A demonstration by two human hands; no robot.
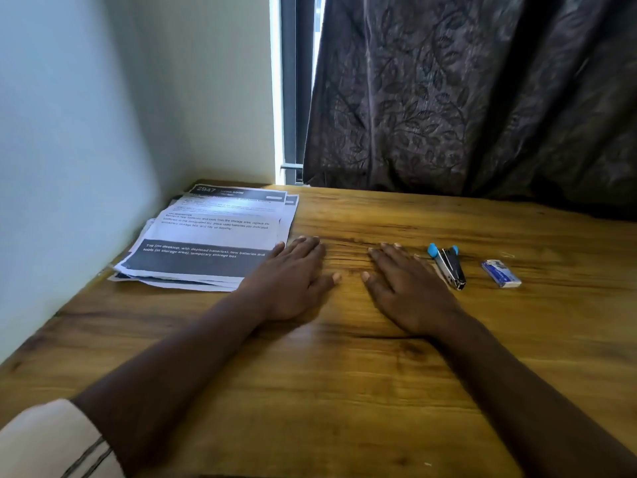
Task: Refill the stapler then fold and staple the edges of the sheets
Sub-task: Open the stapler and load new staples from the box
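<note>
A loose stack of printed sheets point(213, 236) lies at the table's far left, beside the wall. A small metal stapler with blue ends point(450, 267) lies to the right of centre. Further right sits a small white and blue staple box point(501, 273). My left hand point(293, 277) rests flat, palm down, on the wood, its fingertips just touching the stack's right edge. My right hand point(406, 288) also lies flat with fingers spread, a little left of the stapler and apart from it. Neither hand holds anything.
The wooden table point(344, 391) stands against a pale wall point(86, 132) on the left. A dark patterned curtain point(465, 98) hangs behind its far edge, with a strip of window frame point(293, 98) showing.
</note>
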